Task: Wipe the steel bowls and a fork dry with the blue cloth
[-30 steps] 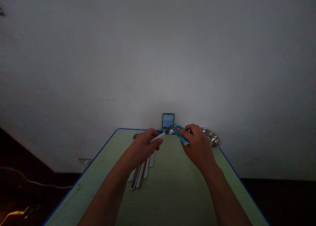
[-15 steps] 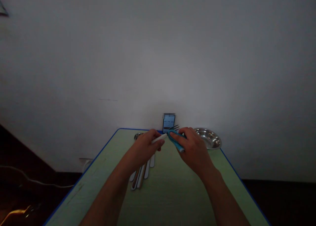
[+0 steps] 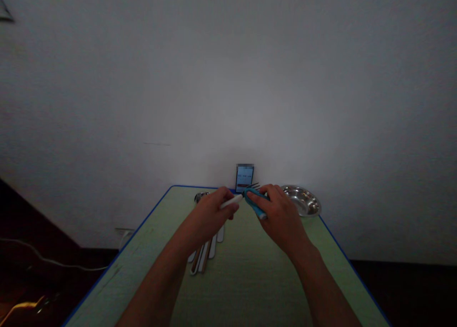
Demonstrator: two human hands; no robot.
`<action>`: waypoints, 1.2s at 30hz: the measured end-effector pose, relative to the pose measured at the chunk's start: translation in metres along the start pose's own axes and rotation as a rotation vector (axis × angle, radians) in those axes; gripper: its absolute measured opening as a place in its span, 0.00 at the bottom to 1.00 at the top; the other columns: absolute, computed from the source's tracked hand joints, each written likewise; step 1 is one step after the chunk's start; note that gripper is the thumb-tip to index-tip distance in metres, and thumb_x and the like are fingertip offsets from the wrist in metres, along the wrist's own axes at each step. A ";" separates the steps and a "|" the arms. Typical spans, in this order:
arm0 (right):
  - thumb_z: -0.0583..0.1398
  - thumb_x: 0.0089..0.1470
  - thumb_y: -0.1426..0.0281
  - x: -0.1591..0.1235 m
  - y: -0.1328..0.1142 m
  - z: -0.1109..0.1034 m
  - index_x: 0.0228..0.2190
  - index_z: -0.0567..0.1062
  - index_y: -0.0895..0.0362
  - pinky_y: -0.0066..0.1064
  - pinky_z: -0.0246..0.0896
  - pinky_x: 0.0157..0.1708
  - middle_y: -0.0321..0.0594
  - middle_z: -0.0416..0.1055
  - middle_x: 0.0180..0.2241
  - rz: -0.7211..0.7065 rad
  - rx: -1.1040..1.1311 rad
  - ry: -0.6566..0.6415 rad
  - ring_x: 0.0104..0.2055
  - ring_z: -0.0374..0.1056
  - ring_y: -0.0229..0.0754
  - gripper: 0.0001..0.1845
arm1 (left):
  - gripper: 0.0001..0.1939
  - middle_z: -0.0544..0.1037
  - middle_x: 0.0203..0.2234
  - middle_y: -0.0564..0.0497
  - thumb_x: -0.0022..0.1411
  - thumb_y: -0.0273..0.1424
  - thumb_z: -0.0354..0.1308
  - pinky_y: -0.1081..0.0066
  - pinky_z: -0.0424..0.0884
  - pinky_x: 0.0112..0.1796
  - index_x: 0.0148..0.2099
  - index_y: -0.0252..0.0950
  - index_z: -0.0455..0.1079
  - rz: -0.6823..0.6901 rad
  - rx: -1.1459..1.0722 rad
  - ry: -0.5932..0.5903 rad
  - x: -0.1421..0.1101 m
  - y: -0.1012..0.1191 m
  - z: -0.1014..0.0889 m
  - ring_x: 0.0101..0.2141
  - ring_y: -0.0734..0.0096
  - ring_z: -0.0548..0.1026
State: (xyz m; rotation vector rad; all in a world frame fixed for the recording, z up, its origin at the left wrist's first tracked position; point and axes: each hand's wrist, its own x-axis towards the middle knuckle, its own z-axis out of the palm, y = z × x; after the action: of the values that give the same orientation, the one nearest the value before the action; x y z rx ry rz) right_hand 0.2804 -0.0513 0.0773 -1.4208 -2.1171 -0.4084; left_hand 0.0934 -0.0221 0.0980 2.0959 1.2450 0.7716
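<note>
Over the far part of the table, my left hand (image 3: 222, 205) is closed round the white handle of a fork (image 3: 231, 202). The fork points up and to the right, its dark tines showing beyond a blue cloth (image 3: 255, 204). My right hand (image 3: 279, 210) pinches that cloth against the fork's neck, where the handle ends. Beneath my left forearm lie several pieces of cutlery (image 3: 204, 256) with white and brown handles; their shiny heads (image 3: 200, 197) show just past my left hand, and their middles are hidden.
A shiny metal bowl (image 3: 303, 201) stands at the table's far right corner. A phone (image 3: 244, 177) with a lit screen leans on the wall at the far edge. The pale green table (image 3: 250, 279) has a blue rim. A white cable (image 3: 53, 262) runs at the left.
The fork and the cloth have shifted very slightly to the right. Both hands keep their hold, and the bowl, phone and cutlery stay in place.
</note>
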 end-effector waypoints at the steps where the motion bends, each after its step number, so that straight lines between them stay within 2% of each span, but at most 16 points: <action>1: 0.57 0.45 0.84 0.000 0.000 0.000 0.48 0.72 0.54 0.38 0.61 0.42 0.46 0.67 0.41 0.003 -0.002 -0.001 0.44 0.60 0.46 0.28 | 0.07 0.74 0.25 0.53 0.59 0.35 0.50 0.70 0.63 0.31 0.33 0.38 0.64 -0.001 0.003 -0.001 0.000 0.000 0.000 0.28 0.67 0.71; 9: 0.57 0.49 0.81 0.000 -0.001 0.000 0.47 0.73 0.53 0.37 0.62 0.40 0.46 0.67 0.40 0.037 -0.041 0.015 0.42 0.61 0.46 0.24 | 0.07 0.74 0.24 0.53 0.59 0.35 0.50 0.70 0.62 0.31 0.32 0.38 0.64 0.000 0.022 -0.007 -0.001 0.001 -0.002 0.28 0.68 0.71; 36: 0.57 0.50 0.80 0.000 -0.001 -0.001 0.47 0.73 0.55 0.37 0.61 0.38 0.45 0.67 0.38 0.102 -0.077 0.035 0.40 0.61 0.47 0.23 | 0.08 0.74 0.26 0.52 0.60 0.36 0.50 0.69 0.63 0.33 0.33 0.38 0.64 0.002 -0.006 -0.017 -0.006 -0.003 -0.005 0.29 0.67 0.71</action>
State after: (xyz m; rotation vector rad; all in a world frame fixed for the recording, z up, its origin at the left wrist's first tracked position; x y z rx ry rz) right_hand 0.2799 -0.0527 0.0782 -1.5470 -2.0106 -0.4751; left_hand 0.0857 -0.0251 0.0982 2.0953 1.2302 0.7557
